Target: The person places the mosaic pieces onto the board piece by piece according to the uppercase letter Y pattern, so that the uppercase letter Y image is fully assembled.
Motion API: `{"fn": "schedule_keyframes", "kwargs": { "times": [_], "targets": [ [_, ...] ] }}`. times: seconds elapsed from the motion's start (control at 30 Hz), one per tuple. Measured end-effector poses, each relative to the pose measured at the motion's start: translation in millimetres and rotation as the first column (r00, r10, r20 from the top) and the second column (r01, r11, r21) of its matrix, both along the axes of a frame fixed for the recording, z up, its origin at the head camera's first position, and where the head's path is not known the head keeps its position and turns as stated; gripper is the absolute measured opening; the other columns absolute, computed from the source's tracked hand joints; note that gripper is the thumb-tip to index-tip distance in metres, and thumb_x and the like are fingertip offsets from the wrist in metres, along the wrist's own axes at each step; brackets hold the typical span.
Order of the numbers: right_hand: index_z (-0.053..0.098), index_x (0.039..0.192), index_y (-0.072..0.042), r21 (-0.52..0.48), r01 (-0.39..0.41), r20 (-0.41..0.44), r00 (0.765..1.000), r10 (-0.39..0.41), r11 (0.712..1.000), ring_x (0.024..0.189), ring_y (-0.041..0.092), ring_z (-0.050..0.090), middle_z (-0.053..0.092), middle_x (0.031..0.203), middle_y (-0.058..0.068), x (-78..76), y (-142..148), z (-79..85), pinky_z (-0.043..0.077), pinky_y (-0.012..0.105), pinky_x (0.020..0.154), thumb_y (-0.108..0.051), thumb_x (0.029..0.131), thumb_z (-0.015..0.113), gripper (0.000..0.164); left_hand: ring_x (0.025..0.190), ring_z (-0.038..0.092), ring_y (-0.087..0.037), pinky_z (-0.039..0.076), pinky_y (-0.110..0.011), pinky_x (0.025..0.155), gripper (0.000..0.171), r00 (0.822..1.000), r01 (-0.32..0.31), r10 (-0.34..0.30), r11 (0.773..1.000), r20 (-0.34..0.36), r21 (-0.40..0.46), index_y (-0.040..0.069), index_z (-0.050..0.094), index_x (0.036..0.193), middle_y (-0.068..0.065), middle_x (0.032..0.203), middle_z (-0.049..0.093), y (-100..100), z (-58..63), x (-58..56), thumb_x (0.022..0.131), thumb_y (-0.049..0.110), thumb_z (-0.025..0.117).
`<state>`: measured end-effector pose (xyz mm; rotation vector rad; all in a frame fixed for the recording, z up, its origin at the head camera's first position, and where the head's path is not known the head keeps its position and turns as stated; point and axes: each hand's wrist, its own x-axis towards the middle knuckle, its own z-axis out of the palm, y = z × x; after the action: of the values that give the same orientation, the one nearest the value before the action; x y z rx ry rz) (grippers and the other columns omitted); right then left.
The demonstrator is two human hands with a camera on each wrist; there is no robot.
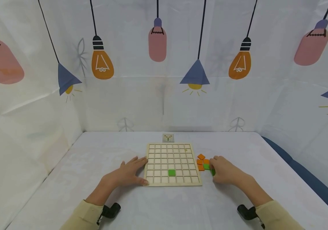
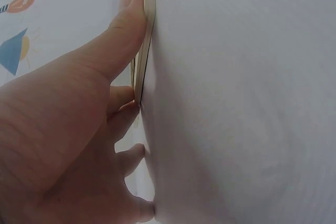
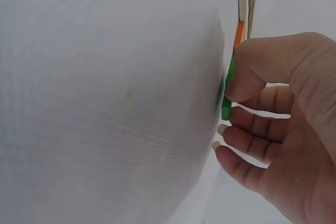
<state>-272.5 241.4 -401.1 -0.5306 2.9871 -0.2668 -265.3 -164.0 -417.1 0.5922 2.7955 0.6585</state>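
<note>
A pale wooden grid board (image 1: 158, 184) lies flat on the table, with one green square tile (image 1: 171, 172) in a cell of its lower middle. My left hand (image 1: 127, 172) rests at the board's left edge, fingers spread, thumb on the near left corner; the left wrist view shows the thumb along the board's side (image 2: 149, 19). To the right of the board, my right hand (image 1: 227, 171) pinches a green tile (image 3: 229, 85) between thumb and fingers, tilted just above the table. Beside that hand lie several orange tiles (image 1: 200, 167) and another green tile (image 1: 206, 166).
A small card with a grid pattern (image 1: 168, 138) lies beyond the board's far edge. White cloth covers the table (image 1: 95, 153). White curtains printed with lamps (image 1: 123, 105) enclose the back and sides. Something dark blue (image 1: 301, 172) runs along the table's right side.
</note>
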Motion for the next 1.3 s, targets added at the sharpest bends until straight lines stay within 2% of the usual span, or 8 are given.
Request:
{"fn": "schedule_keyframes", "kwargs": {
  "times": [0.23,0.67,0.9,1.3],
  "targets": [
    [0.061,0.091,-0.014,-0.014,0.012,-0.022,1.0,-0.013,1.0,0.082,0.018,0.045,0.052,0.085,-0.001,-3.0,-0.5,-0.5,0.042,0.032,0.071,-0.006,0.07,0.074,0.026,0.155,0.013,-0.036,0.004,-0.079,0.112,0.099,1.0,0.006,-0.006,1.0,-0.006,0.006,0.019,0.033,0.156,-0.001,0.165,0.029,0.9,2.1,0.1,0.077,0.06,0.075],
    [0.061,0.09,-0.014,-0.048,0.008,-0.035,0.999,-0.01,0.999,0.08,0.017,0.046,0.052,0.084,-0.001,-11.7,-6.7,-1.1,0.042,0.032,0.069,-0.005,0.068,0.074,0.027,0.156,0.012,-0.033,0.004,-0.078,0.113,0.099,1.0,0.008,-0.008,1.0,-0.01,-0.009,0.023,0.033,0.157,0.003,0.165,0.028,0.8,-2.7,-4.9,0.076,0.064,0.074],
    [0.061,0.091,-0.015,-0.066,0.005,-0.04,0.999,-0.008,0.998,0.081,0.016,0.047,0.052,0.085,-0.001,-13.5,-13.3,0.7,0.043,0.03,0.069,-0.007,0.071,0.074,0.025,0.156,0.012,-0.036,0.003,-0.079,0.112,0.099,1.0,0.013,-0.013,1.0,-0.007,-0.006,0.021,0.032,0.157,0.0,0.165,0.028,-0.8,-1.7,-3.1,0.077,0.062,0.075],
    [0.064,0.098,-0.01,-0.077,-0.053,-0.088,0.995,0.046,0.996,0.079,0.015,0.045,0.051,0.084,-0.001,-19.1,-29.1,-0.7,0.04,0.029,0.067,-0.001,0.068,0.068,0.032,0.155,0.014,-0.036,0.003,-0.08,0.111,0.098,1.0,-0.003,0.003,1.0,0.0,0.006,0.019,0.033,0.156,-0.001,0.165,0.028,0.9,0.5,-0.3,0.077,0.058,0.077]
  ]
}}
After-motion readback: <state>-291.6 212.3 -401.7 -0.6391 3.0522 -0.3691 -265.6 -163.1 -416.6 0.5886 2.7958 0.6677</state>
